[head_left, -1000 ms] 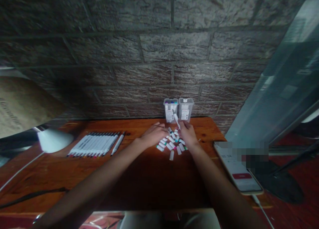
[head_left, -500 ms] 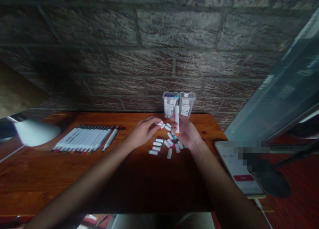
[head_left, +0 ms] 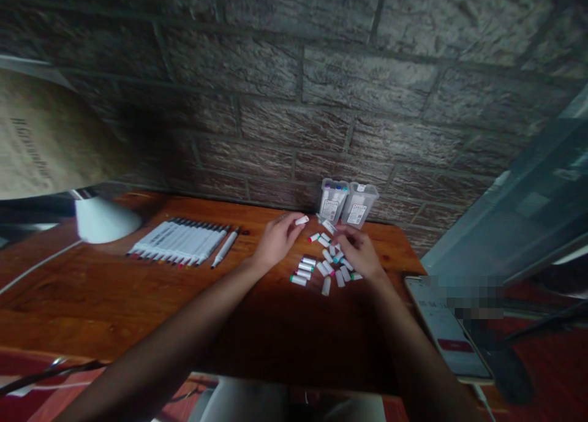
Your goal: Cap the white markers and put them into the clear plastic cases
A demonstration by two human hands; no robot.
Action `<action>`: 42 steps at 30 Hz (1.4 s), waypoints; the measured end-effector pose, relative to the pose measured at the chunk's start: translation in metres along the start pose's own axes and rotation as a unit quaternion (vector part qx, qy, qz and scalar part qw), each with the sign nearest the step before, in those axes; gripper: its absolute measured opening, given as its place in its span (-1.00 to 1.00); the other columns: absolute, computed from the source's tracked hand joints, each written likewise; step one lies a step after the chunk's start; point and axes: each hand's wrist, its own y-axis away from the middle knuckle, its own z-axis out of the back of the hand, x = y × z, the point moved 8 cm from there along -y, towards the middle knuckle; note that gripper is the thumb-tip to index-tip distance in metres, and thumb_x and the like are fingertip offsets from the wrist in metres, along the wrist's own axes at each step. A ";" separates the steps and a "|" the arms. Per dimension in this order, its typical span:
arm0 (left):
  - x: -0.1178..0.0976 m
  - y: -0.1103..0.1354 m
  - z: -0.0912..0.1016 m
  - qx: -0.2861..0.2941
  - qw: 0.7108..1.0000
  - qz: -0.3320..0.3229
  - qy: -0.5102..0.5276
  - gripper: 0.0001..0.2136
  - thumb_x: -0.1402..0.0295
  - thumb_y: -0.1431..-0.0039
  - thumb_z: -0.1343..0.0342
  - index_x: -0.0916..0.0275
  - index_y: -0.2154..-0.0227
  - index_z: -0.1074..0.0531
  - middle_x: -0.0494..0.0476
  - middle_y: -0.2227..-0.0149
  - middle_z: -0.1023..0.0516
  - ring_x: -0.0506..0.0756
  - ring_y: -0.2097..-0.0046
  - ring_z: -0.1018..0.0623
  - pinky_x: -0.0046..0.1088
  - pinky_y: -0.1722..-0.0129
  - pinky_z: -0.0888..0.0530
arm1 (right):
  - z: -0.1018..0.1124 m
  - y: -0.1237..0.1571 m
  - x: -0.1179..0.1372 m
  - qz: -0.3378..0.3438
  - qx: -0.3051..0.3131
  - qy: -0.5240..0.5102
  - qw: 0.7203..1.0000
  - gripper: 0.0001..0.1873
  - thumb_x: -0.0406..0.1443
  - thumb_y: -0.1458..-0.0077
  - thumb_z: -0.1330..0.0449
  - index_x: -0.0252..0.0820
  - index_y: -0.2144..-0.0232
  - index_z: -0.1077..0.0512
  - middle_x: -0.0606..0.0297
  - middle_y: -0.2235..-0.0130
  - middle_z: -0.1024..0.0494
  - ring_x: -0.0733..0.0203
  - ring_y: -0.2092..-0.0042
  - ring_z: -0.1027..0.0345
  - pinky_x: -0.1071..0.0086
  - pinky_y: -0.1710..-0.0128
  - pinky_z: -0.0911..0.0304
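My left hand [head_left: 277,243] pinches a small white marker cap [head_left: 302,220] between thumb and fingers, left of the pile. A white marker [head_left: 328,226] is in my right hand [head_left: 361,252], its tip tilted up and left towards the cap; the two are apart. Below and between my hands lie several loose white marker caps [head_left: 326,285] with coloured ends, some partly covered by the right hand. On the left, several white markers [head_left: 177,243] lie side by side in a row, and a single marker [head_left: 225,248] lies just right of them.
Two clear plastic boxes [head_left: 359,206] stand against the brick wall [head_left: 294,128]; the left one holds markers with coloured ends. A lamp [head_left: 103,218] stands at the far left. A phone with a cable [head_left: 448,327] lies at the right edge of the wooden table [head_left: 257,324].
The view has swung, so the table sits further right. My left hand has lifted a cap clear of the pile. The marker in my right hand has gone from upright to tilted left.
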 end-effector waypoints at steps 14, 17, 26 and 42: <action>-0.020 0.003 -0.007 0.048 0.993 -0.110 -0.003 -0.78 0.41 -0.30 -0.01 0.28 0.10 -0.52 0.25 0.02 -0.59 0.14 -0.02 -0.56 -0.28 -0.06 -0.46 | -0.010 0.007 0.015 0.083 0.061 0.145 0.984 -0.75 -0.20 -0.10 -0.21 -0.13 0.22 -0.61 0.30 0.29 -0.66 0.16 0.34 -0.49 0.30 0.25 -0.35; -0.021 0.004 -0.012 0.094 0.989 -0.096 0.069 -0.76 0.43 -0.22 -0.09 0.27 0.09 -0.54 0.23 0.05 -0.62 0.14 0.03 -0.59 -0.27 -0.02 -0.48 | -0.012 0.009 0.018 0.095 0.073 0.158 0.980 -0.75 -0.18 -0.11 -0.23 -0.11 0.21 -0.61 0.30 0.28 -0.67 0.17 0.36 -0.49 0.30 0.27 -0.35; 0.011 -0.003 -0.026 0.092 0.844 0.219 0.481 -0.55 0.08 -0.28 0.04 0.37 0.09 -0.52 0.31 0.20 -0.67 0.14 0.25 -0.62 -0.33 0.24 -0.50 | -0.031 0.017 0.024 0.099 0.114 0.044 0.988 -0.78 -0.16 -0.07 -0.29 -0.04 0.22 -0.62 0.28 0.21 -0.67 0.14 0.23 -0.53 0.25 0.15 -0.40; 0.003 -0.001 -0.031 0.110 0.806 0.270 0.516 -0.37 -0.15 -0.26 0.20 0.33 0.33 -0.54 0.27 0.28 -0.64 0.09 0.28 -0.59 -0.43 0.30 -0.46 | -0.052 0.034 0.043 0.152 0.142 0.082 0.975 -0.84 -0.14 -0.09 -0.30 -0.03 0.32 -0.63 0.31 0.34 -0.66 0.16 0.35 -0.49 0.32 0.30 -0.31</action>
